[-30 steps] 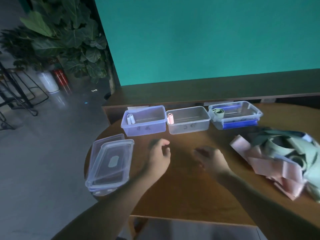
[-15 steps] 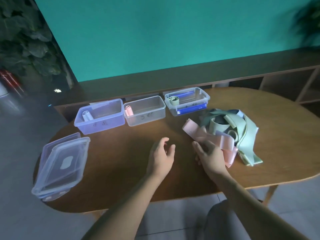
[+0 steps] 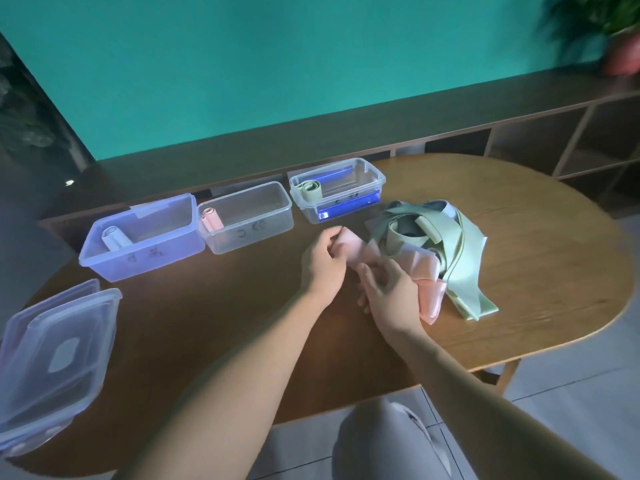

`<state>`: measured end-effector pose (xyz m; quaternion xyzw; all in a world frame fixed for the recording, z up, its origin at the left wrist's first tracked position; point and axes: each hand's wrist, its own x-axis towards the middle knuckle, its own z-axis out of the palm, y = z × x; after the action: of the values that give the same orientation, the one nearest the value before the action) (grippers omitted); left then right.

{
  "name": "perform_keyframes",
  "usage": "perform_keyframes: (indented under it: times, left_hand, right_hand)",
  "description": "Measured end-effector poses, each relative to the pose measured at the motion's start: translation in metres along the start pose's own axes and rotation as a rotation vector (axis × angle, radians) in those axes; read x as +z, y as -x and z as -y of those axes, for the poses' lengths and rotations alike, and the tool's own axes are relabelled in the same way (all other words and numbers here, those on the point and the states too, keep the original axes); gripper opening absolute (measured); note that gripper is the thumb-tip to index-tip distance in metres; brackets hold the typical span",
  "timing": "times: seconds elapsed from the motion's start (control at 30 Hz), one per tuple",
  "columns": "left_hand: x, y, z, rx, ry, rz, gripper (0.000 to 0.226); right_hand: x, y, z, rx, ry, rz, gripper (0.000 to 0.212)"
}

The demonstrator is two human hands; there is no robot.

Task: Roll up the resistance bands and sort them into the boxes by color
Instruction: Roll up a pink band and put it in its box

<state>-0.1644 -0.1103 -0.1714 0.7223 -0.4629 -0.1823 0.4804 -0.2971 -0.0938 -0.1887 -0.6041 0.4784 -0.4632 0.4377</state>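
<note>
both hands grasp a flat pink rubber resistance band [image 3: 360, 252] near the middle of the oval wooden table [image 3: 214, 313]: the left hand [image 3: 323, 263] pinches its free end, the right hand [image 3: 391, 292] holds it closer to the tangled heap of pale green bands [image 3: 450, 244]. three clear plastic boxes [image 3: 247, 216] line the far edge.

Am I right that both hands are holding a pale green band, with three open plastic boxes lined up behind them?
Not quite. In the head view, the left hand and right hand hold a pale pink resistance band, not a green one. The pale green bands lie in the pile beside it. Three open boxes do stand behind: purple-tinted, clear, and blue-clipped.
</note>
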Motion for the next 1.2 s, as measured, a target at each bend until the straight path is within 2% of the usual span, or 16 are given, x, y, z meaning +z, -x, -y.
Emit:
perform_keyframes:
  times: [0.1,0.2,0.3,0.6,0.87,1.03,1.07,1.13,1.2]
  left_hand:
    - [-0.005,-0.002,-0.015,-0.079,0.128,-0.085,0.027]
    - [-0.024,-0.01,-0.031,-0.085,0.23,-0.059,0.025]
    - [-0.049,-0.017,-0.054,-0.029,0.24,-0.031,0.023]
    - [-0.121,-0.02,-0.125,0.151,0.171,-0.116,0.019]
    - [-0.19,0.001,-0.178,0.223,0.138,-0.01,0.029]
    - [-0.233,0.024,-0.205,0.263,0.086,0.112,0.031]
    - [-0.24,0.03,-0.21,0.269,0.091,0.122,0.032]
    - [-0.255,0.042,-0.218,0.288,0.104,0.13,0.034]
    - [-0.27,0.054,-0.223,0.298,0.115,0.14,0.034]
  right_hand:
    - [-0.003,0.004,0.008,0.023,-0.057,0.024,0.012]
    - [-0.006,0.01,0.025,0.024,-0.126,0.068,0.014]
    - [-0.01,0.009,0.052,-0.017,-0.177,0.084,0.018]
    - [-0.026,-0.007,0.11,-0.137,-0.107,0.057,0.013]
    - [-0.028,-0.007,0.177,-0.319,-0.039,0.069,0.017]
    - [-0.027,-0.001,0.24,-0.442,-0.109,0.21,0.038]
    - [-0.027,0.002,0.253,-0.447,-0.141,0.266,0.034]
    - [-0.026,0.01,0.273,-0.465,-0.159,0.347,0.013]
    - [-0.024,0.017,0.286,-0.479,-0.163,0.346,0.008]
